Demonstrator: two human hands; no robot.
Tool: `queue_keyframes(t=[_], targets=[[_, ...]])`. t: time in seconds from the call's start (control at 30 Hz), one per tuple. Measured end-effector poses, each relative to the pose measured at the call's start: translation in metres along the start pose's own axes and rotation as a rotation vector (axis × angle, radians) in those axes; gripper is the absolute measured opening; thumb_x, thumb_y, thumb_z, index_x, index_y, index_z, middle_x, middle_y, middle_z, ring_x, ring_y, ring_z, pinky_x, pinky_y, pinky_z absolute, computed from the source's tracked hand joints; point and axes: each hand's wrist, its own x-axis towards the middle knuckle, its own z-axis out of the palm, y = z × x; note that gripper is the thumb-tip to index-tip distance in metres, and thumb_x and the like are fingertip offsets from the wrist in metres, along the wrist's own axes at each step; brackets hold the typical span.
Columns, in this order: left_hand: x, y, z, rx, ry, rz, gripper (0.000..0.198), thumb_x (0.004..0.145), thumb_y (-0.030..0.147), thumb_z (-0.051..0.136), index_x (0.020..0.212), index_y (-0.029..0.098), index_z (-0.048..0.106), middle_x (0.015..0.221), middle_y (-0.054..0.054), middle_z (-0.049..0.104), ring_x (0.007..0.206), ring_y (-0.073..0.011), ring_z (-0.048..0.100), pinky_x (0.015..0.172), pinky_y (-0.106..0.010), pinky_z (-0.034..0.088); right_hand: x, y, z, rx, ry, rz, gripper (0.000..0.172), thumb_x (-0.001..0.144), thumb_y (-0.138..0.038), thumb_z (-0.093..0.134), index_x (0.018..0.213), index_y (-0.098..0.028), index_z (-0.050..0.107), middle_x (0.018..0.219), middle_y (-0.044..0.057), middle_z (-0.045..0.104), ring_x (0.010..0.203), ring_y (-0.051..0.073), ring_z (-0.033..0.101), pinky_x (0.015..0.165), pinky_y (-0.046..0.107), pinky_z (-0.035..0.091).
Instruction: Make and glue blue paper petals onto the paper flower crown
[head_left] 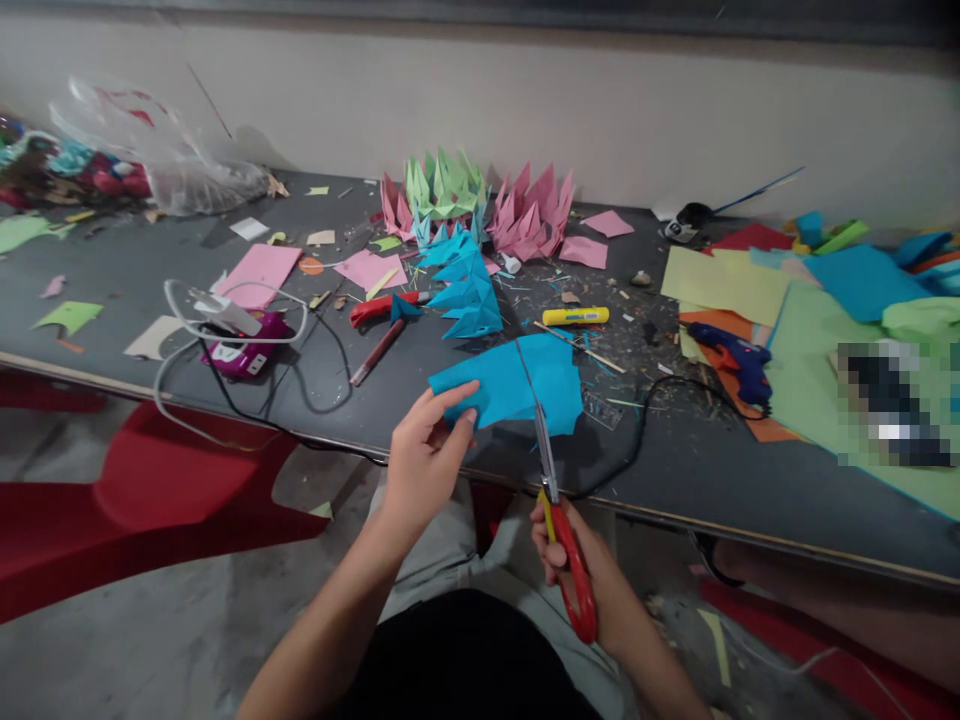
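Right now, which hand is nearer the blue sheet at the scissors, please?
Left: the left hand holds the blue sheet by one end; the right hand, gripping scissors, is off its near edge.

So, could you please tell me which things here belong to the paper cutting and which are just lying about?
In the job: blue paper sheet; scissors; blue folded-paper spikes, probably.
Apparently just lying about: clear plastic bag; green paper scrap; pink paper sheet.
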Motion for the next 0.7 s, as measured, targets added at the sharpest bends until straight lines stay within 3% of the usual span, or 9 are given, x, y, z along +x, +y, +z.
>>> queue_keyframes(t=[0.2, 0.47, 0.7], targets=[[-0.0008, 0.0045, -0.0055, 0.116, -0.094, 0.08, 0.027, 0.079, 0.015, 0.052, 0.1, 0.02, 0.069, 0.085, -0.004, 0.062, 0.053, -0.0062, 0.051, 0.044, -0.017, 0.042, 0.0048, 0.0035, -0.0033, 0.01, -0.094, -0.087, 0.037, 0.064, -0.054, 0.065, 0.081, -0.021, 0.061, 0.06, -0.002, 0.055, 0.046, 0.01, 0.048, 0.041, 0.02, 0.032], [-0.003, 0.0063, -0.0083, 0.173, -0.214, 0.064, 0.032, 0.079, 0.013, 0.046, 0.098, 0.022, 0.069, 0.06, 0.001, 0.049, 0.046, -0.0071, 0.036, 0.039, -0.02, 0.029, 0.0001, 0.0022, -0.0009, 0.015, -0.137, -0.101, 0.033, 0.072, -0.054, 0.06, 0.082, -0.023, 0.063, 0.065, -0.001, 0.056, 0.045, 0.009, 0.047, 0.041, 0.021, 0.03], [-0.0022, 0.0083, -0.0107, 0.221, -0.239, 0.062, 0.031, 0.077, 0.015, 0.047, 0.097, 0.022, 0.07, 0.058, 0.001, 0.048, 0.044, -0.0078, 0.034, 0.039, -0.022, 0.027, 0.0097, 0.008, -0.0089, -0.023, -0.059, -0.072, 0.04, 0.068, -0.058, 0.061, 0.084, -0.022, 0.061, 0.064, -0.001, 0.058, 0.046, 0.01, 0.048, 0.04, 0.021, 0.029]])
